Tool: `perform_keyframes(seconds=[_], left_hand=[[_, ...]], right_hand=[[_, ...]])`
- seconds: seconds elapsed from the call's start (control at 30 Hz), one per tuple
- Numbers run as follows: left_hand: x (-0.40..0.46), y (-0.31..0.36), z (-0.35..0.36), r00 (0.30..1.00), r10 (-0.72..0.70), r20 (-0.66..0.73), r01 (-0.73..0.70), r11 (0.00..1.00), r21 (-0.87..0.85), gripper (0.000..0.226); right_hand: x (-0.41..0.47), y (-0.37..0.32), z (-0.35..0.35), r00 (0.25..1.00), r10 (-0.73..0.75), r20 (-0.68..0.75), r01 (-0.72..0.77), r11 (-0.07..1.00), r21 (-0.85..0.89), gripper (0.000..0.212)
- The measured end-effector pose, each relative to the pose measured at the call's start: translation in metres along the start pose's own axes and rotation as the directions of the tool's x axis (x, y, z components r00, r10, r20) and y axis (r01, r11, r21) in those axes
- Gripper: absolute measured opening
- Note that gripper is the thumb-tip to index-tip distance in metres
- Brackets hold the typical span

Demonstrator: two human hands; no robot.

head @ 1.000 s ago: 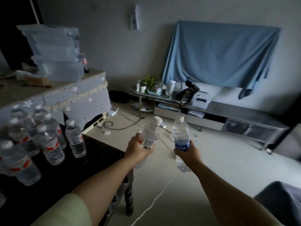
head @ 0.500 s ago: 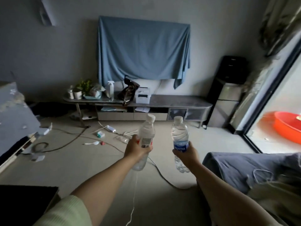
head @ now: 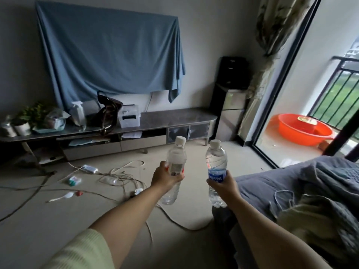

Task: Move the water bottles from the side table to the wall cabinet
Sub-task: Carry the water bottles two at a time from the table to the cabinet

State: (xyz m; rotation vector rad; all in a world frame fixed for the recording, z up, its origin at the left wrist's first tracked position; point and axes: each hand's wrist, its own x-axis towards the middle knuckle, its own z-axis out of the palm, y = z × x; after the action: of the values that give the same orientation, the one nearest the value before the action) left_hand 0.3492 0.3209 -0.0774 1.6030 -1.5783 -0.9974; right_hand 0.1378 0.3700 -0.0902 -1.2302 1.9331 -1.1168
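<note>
Left grip [head: 166,176] round red-labelled bottle [head: 174,162], right grip [head: 223,184] round blue-labelled bottle [head: 216,164], both near-upright, caps up.

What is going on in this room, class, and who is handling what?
A person walks across a room carrying two clear plastic water bottles with white caps. The left hand grips the red-labelled bottle, the right hand grips the blue-labelled bottle. Both are upright, held out toward the long low grey cabinet against the wall. Cables litter the floor between.
</note>
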Motion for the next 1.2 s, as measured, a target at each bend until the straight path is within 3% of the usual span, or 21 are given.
perform_keyframes(seconds=[0.4,0.77,1.1,1.2], left_hand=[[0.160,0.027,0.011,0.995,0.031,0.100,-0.036,0.998,0.047,0.063],[0.322,0.058,0.080,0.994,0.010,0.105,-0.013,0.999,0.029,0.061],[0.463,0.097,0.145,0.996,-0.046,0.074,0.044,0.998,0.036,0.045],[0.511,0.100,0.164,0.994,-0.069,0.089,0.063,0.996,0.065,0.055]], right_hand=[[0.132,-0.016,0.027,0.994,0.060,-0.087,-0.060,0.998,0.000,0.045],[0.320,-0.011,0.023,0.997,0.068,-0.034,-0.066,0.997,0.050,0.042],[0.490,-0.007,0.009,0.993,0.114,0.039,-0.117,0.988,0.103,0.042],[0.534,0.000,0.012,0.991,0.121,0.059,-0.126,0.987,0.099,0.044]])
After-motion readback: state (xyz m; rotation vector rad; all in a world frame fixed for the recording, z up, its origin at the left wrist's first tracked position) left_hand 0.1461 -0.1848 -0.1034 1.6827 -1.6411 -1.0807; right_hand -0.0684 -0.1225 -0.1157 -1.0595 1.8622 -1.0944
